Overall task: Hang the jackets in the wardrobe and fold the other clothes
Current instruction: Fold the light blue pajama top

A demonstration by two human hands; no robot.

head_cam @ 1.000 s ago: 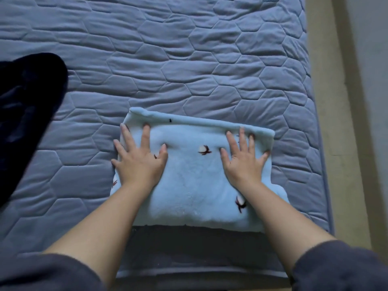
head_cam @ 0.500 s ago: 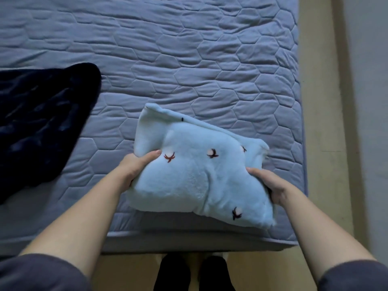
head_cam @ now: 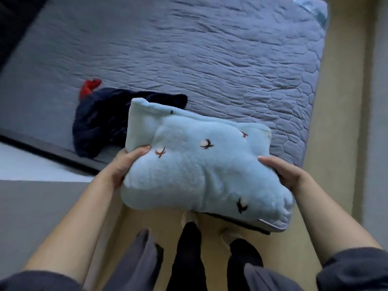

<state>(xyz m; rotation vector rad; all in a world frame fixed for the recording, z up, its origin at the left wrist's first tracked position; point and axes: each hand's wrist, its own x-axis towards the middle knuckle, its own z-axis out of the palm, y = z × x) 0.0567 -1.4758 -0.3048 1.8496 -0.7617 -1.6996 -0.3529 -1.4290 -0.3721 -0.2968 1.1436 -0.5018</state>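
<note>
The dark navy garment lies crumpled on the quilted bed, a red piece just behind it, neither yet folded. The left hand grips one side of the folded pale blue fleece, thumb on top, and the right hand grips the other side likewise. A second ago both palms pressed it flat on the bed; now it is lifted clear above the near corner, so its fold looks finished and it needs setting aside.
</note>
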